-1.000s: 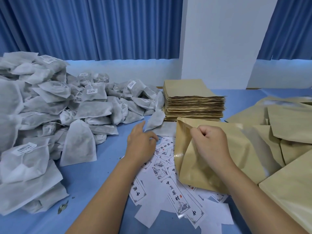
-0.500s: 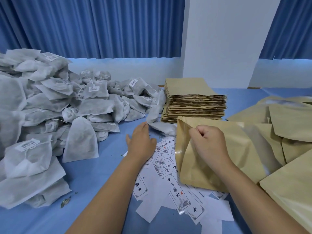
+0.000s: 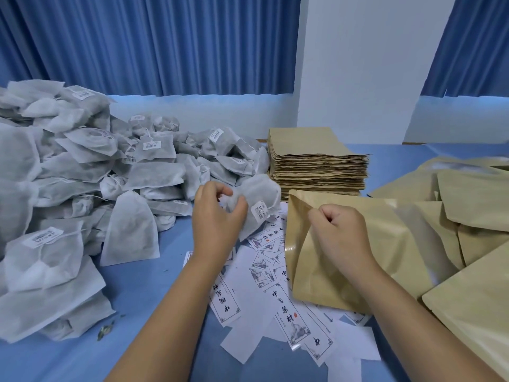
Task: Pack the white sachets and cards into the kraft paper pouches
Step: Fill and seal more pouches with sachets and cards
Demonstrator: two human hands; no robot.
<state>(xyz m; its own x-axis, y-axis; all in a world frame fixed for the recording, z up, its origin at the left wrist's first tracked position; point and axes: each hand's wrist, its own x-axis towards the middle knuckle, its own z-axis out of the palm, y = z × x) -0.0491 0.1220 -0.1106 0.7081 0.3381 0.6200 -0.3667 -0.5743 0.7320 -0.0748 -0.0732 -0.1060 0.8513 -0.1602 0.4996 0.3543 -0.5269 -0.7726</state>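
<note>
My left hand [image 3: 217,216] grips a white sachet [image 3: 259,199] with a barcode label, lifted just above the table beside the mouth of a kraft paper pouch [image 3: 341,260]. My right hand [image 3: 338,230] pinches the upper edge of that pouch and holds its left end open. The pouch lies over a scatter of printed white cards [image 3: 286,310] on the blue table. A large heap of white sachets [image 3: 82,194] covers the left side.
A neat stack of flat kraft pouches [image 3: 316,164] stands behind the hands. Several bulkier kraft pouches [image 3: 473,205] lie piled at the right. A white pillar and blue curtains back the blue table [image 3: 137,293]. Small dried leaf bits [image 3: 104,330] lie near the front left.
My left hand left the cards, reached toward the sachet heap and now holds a sachet lifted near the pouch mouth. My right hand kept its hold on the pouch.
</note>
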